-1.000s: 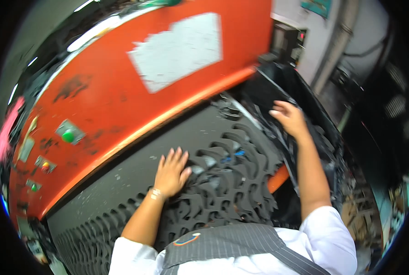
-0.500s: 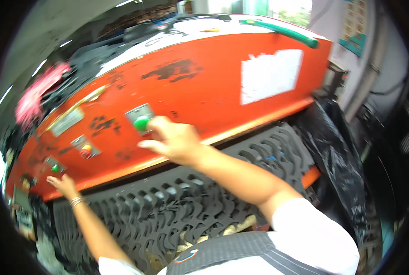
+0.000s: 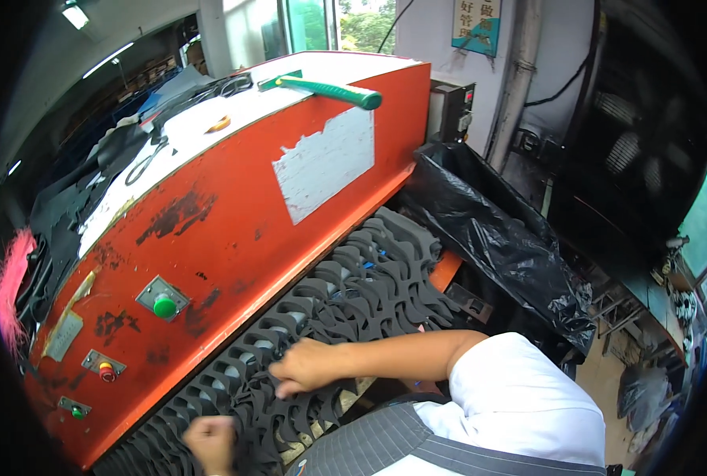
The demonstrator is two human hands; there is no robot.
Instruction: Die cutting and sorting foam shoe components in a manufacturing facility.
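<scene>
The dark grey cut sheet (image 3: 369, 285) is spread along the foot of the orange machine front (image 3: 234, 194), full of curved slots, so its weight is probably carried by whatever bed is underneath rather than by fingers. The right hand (image 3: 315, 369) is held low over the sheet's near part, fingers curled in; whether any strip is pinched can't be told from this angle. The left hand (image 3: 210, 441) is kept nearer the body, also bunched up, but it's blurred, so its grip can't be told either. A black plastic bag (image 3: 496, 230) is set right by the sheet's far end, likely for easy reach. The green-handled tool (image 3: 329, 90) is laid on the machine's top, handle poking past the edge, presumably so it can be grabbed. The green button (image 3: 164, 307) isn't being touched by either hand.
</scene>
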